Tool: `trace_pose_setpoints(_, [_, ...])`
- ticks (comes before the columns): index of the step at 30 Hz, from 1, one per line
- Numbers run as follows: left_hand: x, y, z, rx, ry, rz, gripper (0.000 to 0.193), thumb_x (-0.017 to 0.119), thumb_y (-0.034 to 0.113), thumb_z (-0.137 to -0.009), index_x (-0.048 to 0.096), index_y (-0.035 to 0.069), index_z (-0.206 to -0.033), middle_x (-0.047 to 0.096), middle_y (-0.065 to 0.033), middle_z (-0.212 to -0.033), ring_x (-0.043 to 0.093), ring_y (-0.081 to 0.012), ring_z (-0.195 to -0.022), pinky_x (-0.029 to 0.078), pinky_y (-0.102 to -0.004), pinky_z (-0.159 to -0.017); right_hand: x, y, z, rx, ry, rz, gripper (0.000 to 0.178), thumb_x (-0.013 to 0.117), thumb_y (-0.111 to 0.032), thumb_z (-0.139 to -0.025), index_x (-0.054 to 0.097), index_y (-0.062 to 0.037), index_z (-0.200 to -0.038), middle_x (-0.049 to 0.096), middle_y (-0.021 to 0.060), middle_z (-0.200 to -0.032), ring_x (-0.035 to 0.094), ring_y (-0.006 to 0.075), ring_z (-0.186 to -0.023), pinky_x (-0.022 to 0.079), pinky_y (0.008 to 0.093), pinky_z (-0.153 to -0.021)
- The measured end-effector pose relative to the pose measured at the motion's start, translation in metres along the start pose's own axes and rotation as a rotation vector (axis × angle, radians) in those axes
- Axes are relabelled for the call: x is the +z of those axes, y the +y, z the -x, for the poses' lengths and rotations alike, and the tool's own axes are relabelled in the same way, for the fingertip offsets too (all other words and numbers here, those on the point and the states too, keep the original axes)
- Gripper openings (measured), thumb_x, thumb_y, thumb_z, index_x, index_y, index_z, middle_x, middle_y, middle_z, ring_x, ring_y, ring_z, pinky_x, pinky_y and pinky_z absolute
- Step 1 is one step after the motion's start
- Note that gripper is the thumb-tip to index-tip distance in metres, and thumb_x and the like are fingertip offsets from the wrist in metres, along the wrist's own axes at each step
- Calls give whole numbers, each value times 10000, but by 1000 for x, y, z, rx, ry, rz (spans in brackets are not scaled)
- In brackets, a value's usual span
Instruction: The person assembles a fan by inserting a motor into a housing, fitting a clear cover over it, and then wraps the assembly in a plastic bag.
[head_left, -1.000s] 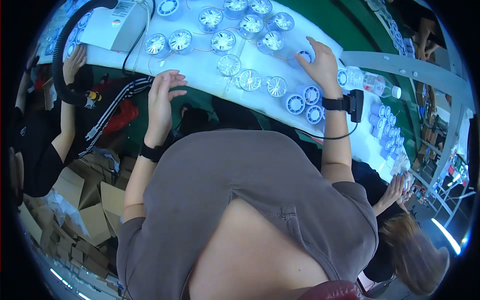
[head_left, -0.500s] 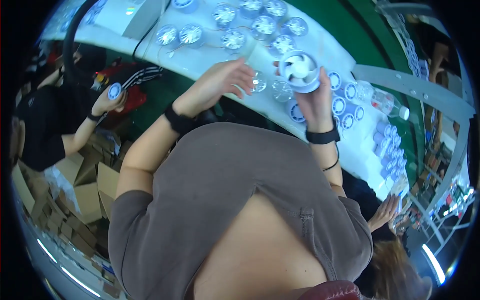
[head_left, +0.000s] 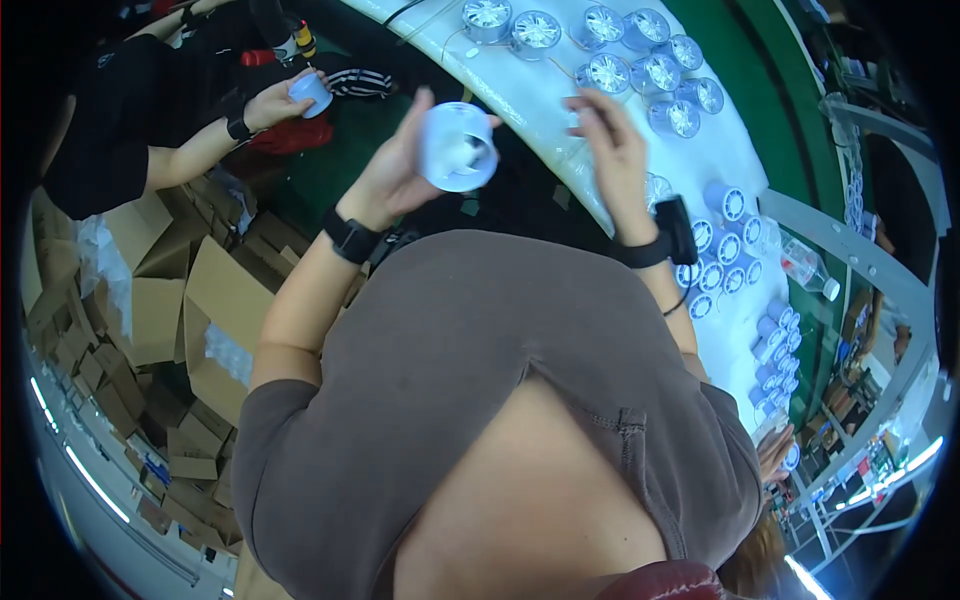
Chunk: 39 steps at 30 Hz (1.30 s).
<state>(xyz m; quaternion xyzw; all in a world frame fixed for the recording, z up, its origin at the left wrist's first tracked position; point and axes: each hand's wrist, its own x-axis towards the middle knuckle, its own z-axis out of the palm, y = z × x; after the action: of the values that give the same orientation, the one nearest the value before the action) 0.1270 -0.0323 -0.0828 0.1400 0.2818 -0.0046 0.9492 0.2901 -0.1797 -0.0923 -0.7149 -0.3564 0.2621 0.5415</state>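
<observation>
My left hand (head_left: 385,178) grips a white round fan housing (head_left: 460,148) beyond the table's near edge, fingers wrapped round its side. The housing is smeared by motion; blades show dimly in its mouth. Over the edge of the white table (head_left: 545,95), my right hand (head_left: 620,165) is raised with bent fingers apart and nothing visible in it. Close to the right wrist lies a clear round part (head_left: 657,190). Several clear cups with silvery bladed insides (head_left: 537,32) stand beyond my right hand. Several pale cylinders with slotted ends (head_left: 732,204) sit to its right.
A clear bottle (head_left: 808,266) lies near the grey metal frame (head_left: 850,235). More pale cylinders (head_left: 775,345) are stacked farther right. At left, a co-worker's hand (head_left: 270,103) holds a white cup-shaped part, above open cardboard boxes (head_left: 160,310). Another person's hand (head_left: 772,452) shows at lower right.
The fan housing has passed from my right hand to my left and moved left, off the table. My right hand is now free. The whole view has shifted.
</observation>
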Motion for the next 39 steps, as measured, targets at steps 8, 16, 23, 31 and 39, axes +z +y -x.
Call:
trace_pose_setpoints(8, [-128,21,23,104,-106,-148,498,260,448,-868,486,26,-1004,572,-88,-798,552,-189,-695,448,-242,-499,-13,43,1,-77,127,1227,537,655,-397,-658,536,14,-983,575,158,-892,551,289,-840,436,330,-719])
trace_pose_setpoints(16, [-164,16,22,173,162,-16,407,274,411,-864,494,81,-953,543,-99,-848,499,-203,-620,405,-265,-490,-35,30,4,292,311,304,571,552,-434,-738,465,5,-1092,551,99,-892,525,208,-776,427,345,-634])
trace_pose_setpoints(23, [-221,62,-6,329,321,325,440,254,431,-836,448,77,-1011,488,-143,-803,426,-199,-602,336,-255,-438,14,-37,13,406,-162,-903,591,407,-506,-799,454,6,-1091,532,130,-837,496,241,-739,394,326,-655])
trace_pose_setpoints(31, [-261,111,-46,338,333,633,390,230,374,-826,446,101,-1002,476,-152,-739,419,-200,-510,286,-219,-385,47,-45,9,498,-100,-865,636,427,-555,-771,487,21,-1034,554,134,-798,489,261,-756,390,329,-627])
trace_pose_setpoints(39, [-268,120,-55,515,811,-21,372,269,334,-815,447,101,-1045,524,-166,-807,507,-262,-568,396,-313,-449,55,-46,6,574,-49,-964,640,485,-554,-741,496,29,-1005,562,140,-805,493,253,-753,401,327,-630])
